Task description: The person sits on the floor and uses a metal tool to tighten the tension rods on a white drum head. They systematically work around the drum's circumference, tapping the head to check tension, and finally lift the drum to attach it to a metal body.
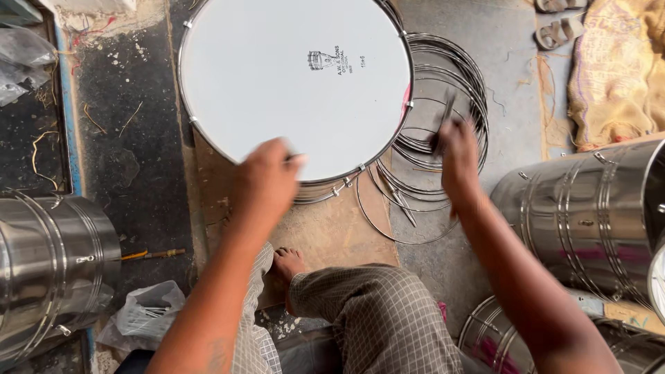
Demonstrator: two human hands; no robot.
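A large drum with a white head [291,76] and a chrome rim with tension lugs lies flat on the floor in front of me. My left hand [267,180] is over the drum's near edge, fingers closed on a small pale object, blurred by motion. My right hand [457,156] is to the right of the drum, closed around a thin dark stick-like tool [443,121], also blurred. It hovers over a pile of thin metal hoops [443,83] beside the drum.
Shiny steel drum shells stand at the left [52,270] and right [589,215], another at the bottom right [499,339]. A burlap sack [616,69] and sandals [561,31] lie at the top right. A plastic bag [142,315] sits near my checked-trousered knee [374,312] and bare foot [287,263].
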